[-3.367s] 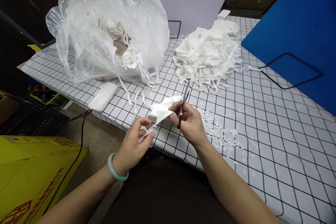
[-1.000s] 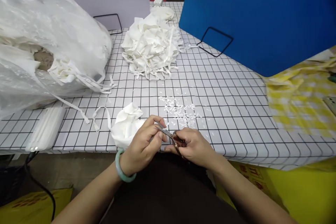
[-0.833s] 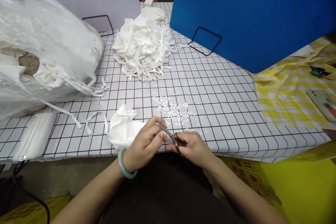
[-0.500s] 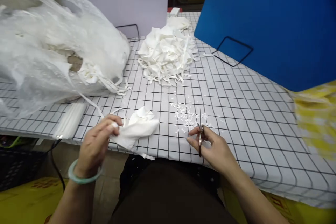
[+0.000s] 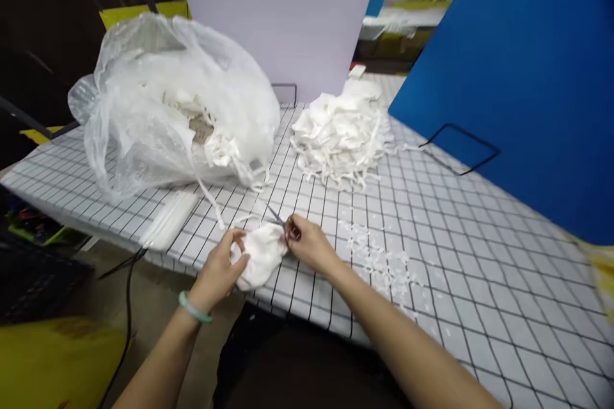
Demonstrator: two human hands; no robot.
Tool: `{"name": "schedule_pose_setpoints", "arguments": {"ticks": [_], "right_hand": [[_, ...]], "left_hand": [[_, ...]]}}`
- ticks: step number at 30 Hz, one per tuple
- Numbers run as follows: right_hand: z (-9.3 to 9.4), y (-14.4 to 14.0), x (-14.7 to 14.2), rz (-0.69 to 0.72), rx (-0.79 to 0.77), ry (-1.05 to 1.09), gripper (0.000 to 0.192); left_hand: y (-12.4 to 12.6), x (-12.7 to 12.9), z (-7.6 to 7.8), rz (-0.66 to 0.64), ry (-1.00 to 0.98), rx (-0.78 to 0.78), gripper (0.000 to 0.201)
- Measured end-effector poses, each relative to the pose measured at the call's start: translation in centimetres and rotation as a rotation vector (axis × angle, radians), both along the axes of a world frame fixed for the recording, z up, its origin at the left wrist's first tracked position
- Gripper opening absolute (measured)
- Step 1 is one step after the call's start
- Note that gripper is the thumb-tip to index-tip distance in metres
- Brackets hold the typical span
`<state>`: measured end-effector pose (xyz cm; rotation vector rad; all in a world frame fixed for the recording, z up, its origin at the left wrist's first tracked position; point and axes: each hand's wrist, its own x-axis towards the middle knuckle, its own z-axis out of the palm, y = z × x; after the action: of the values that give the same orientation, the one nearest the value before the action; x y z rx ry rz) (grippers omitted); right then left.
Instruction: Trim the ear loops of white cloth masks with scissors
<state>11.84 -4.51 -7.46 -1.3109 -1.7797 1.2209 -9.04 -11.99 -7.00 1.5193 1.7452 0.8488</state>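
My left hand [image 5: 221,271] is closed on the left edge of a white cloth piece [image 5: 261,255] with thin straps, close to the table's front edge. In my right hand [image 5: 309,243] is a small pair of scissors [image 5: 277,216], its blades pointing up and left over the cloth. The fingers of that hand also meet the cloth's right side; whether they pinch it is hard to make out. A pale green bangle [image 5: 194,308] circles my left wrist. Small white clippings [image 5: 384,262] lie scattered to the right of my right hand.
A clear plastic bag [image 5: 144,102] full of white pieces stands at the left. Behind the hands is a heap of white strapped cloth [image 5: 340,134]. A white power strip [image 5: 170,220] lies by the front edge. Lilac [image 5: 283,13] and blue [image 5: 518,77] panels rise at the back.
My right hand has moved left with the scissors, from beside the clippings to the cloth. My left hand has shifted its hold on the cloth. The view has swung left.
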Motion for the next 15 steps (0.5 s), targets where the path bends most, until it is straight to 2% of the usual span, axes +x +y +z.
{"name": "schedule_pose_setpoints", "arguments": {"ticks": [3,5,7,9,11,12,13,15], "right_hand": [[1.4,-0.4,0.0,-0.005,0.015,0.123,0.015],[3.5,1.5,0.7,-0.092,0.049,0.281,0.019],[7.1,5.4,2.3,-0.234,0.148,0.371,0.025],[11.5,10.3,4.8,-0.364,0.299,0.333,0.030],[14.9,14.8,7.6,-0.488,0.453,0.215,0.026],[15.6,16.5,8.8,-0.547,0.523,0.101,0.024],[15.7,17.5,9.8,-0.605,0.567,-0.037,0.023],[13.6,17.3,10.7,-0.637,0.523,-0.237,0.023]], "left_hand": [[3.0,2.8,1.6,-0.036,-0.292,0.095,0.017],[7.3,6.1,3.9,-0.081,-0.405,0.236,0.012],[12.7,9.9,7.3,-0.096,-0.415,0.437,0.006],[18.0,13.5,11.0,-0.087,-0.425,0.570,0.004],[21.7,16.1,13.2,-0.119,-0.421,0.652,0.008],[22.6,16.9,13.3,-0.139,-0.414,0.667,0.013],[22.7,17.5,12.7,-0.154,-0.404,0.665,0.017],[21.1,17.7,9.9,-0.184,-0.398,0.602,0.029]]}}
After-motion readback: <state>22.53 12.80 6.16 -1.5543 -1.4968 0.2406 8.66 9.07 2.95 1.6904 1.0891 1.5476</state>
